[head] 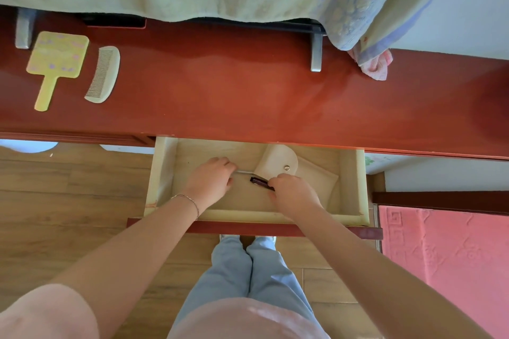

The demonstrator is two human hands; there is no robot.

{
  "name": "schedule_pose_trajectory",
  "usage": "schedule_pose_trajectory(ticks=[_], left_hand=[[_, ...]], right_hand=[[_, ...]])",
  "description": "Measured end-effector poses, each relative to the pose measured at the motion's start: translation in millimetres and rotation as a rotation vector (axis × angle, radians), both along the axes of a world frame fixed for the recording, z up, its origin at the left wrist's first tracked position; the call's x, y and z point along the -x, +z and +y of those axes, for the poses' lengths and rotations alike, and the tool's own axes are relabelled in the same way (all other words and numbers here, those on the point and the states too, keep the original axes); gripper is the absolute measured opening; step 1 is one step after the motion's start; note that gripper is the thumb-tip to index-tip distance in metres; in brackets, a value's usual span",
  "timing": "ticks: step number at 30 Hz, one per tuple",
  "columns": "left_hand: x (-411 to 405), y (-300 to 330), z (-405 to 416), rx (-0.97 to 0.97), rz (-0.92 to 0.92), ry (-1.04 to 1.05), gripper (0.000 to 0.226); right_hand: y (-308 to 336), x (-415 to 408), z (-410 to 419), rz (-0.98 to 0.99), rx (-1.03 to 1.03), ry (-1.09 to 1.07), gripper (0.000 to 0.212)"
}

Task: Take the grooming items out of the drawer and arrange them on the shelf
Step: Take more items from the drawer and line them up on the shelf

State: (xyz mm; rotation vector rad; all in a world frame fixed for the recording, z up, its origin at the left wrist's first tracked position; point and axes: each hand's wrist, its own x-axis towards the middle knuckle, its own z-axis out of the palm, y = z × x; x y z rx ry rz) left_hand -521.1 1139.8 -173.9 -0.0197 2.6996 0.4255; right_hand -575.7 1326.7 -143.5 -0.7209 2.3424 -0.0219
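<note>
both hands are reached into the open drawer: the left hand is closed on a thin metal tool, the right hand is pinched on a dark pen-like item. beside them a cream pouch is seen. on the red shelf, a yellow hand mirror and comb are laid side by side.

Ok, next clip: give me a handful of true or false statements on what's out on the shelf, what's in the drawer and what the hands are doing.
1. A yellow hand mirror lies on the red shelf. True.
2. The comb is in the drawer. False: it lies on the shelf, right of the mirror.
3. Both hands are inside the open drawer. True: left hand, right hand.
4. The right hand is at a dark slim item. True.
5. The cream pouch sits on the shelf. False: it is in the drawer.
6. The left wrist is bare. False: it wears a thin bracelet.
</note>
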Motion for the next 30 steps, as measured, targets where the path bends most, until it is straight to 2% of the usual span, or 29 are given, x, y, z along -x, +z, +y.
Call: schedule_pose_trajectory(ticks=[6,11,17,22,25,30], left_hand=[[0,-10,2,0.061,0.011,-0.052,0.03],[2,-9,4,0.109,-0.007,-0.091,0.035],[-2,-6,-10,0.113,-0.031,-0.128,0.024],[-11,17,-26,-0.023,0.055,-0.111,0.018],[-21,44,-33,-0.121,0.222,0.027,0.006],[-22,94,-44,-0.258,0.303,0.32,0.006]], right_hand=[[-13,2,-8,0.044,-0.108,0.058,0.022],[-15,3,-16,0.051,-0.166,0.143,0.029],[-17,7,-18,0.015,-0.209,0.193,0.024],[0,14,-12,-0.024,-0.023,0.132,0.021],[24,21,-14,-0.043,0.123,0.073,0.019],[73,37,-39,-0.107,0.491,-0.242,0.011]])
